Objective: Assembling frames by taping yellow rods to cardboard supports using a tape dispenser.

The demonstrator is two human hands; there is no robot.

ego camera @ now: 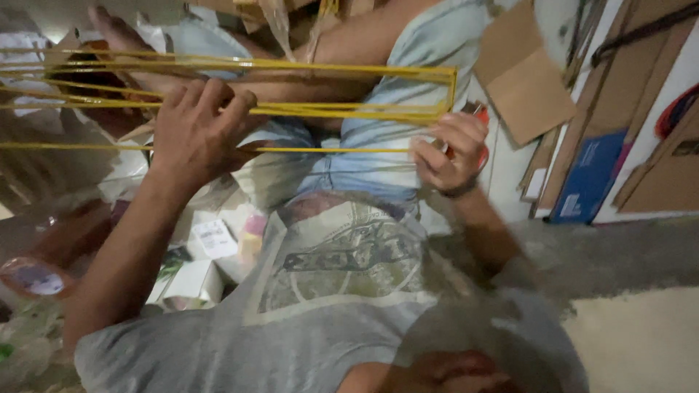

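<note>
Left hand [198,124] curled around the yellow rods [291,109], just under the fingers. Right hand [451,149] pinching the rod ends, plus something red [477,113] behind the fingertips, can't tell what. Thin, springy stuff: could easily slip from the pinch and splay, or bend under that left grip.

A brown cardboard flap [526,76] lies at the upper right, with a blue box [588,178] standing just beside and below it. More cardboard sheets [655,175] lean against the wall [681,73] at the far right. At the lower left, small white boxes [191,280] sit near a paper label [216,238] and a pink packet [253,227]. Grey floor [619,255] shows at the right.
</note>
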